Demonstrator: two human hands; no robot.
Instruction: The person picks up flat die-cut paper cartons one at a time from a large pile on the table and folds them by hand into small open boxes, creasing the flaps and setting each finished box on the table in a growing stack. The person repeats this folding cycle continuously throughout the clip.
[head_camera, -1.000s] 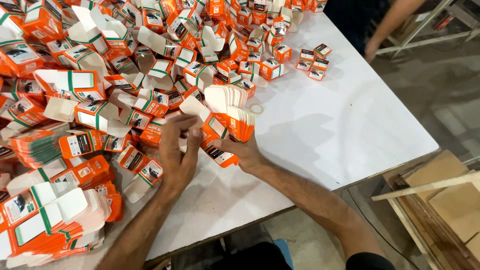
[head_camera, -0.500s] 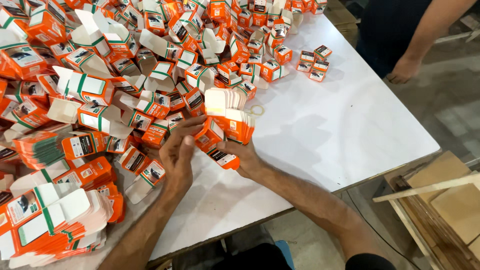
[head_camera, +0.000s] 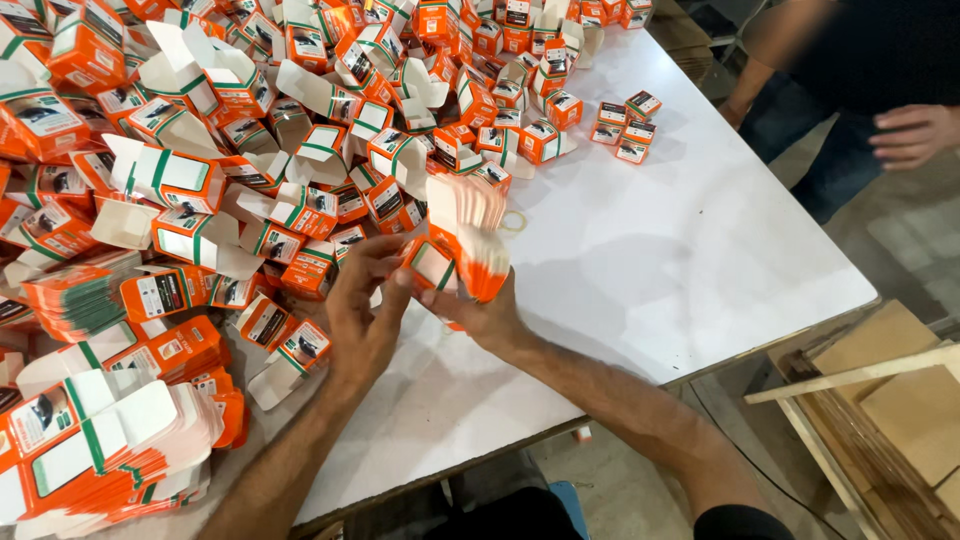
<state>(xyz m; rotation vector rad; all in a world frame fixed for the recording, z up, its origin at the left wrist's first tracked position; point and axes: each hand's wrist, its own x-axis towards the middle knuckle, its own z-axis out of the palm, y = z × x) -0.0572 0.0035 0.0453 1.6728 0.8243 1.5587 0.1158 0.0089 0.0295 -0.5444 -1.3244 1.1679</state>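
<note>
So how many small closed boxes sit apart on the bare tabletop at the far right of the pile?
4: small closed boxes cluster together on the white table, two behind at and, two in front at and. Others may be hidden.

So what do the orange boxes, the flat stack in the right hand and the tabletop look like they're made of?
The small orange and white boxes look like thin printed cardboard: folded flaps, pale unprinted insides. The flat stack of orange and white box blanks in the right hand seems the same card, fanned at the edges. The white tabletop is smooth with a slight sheen, possibly laminate.
</note>
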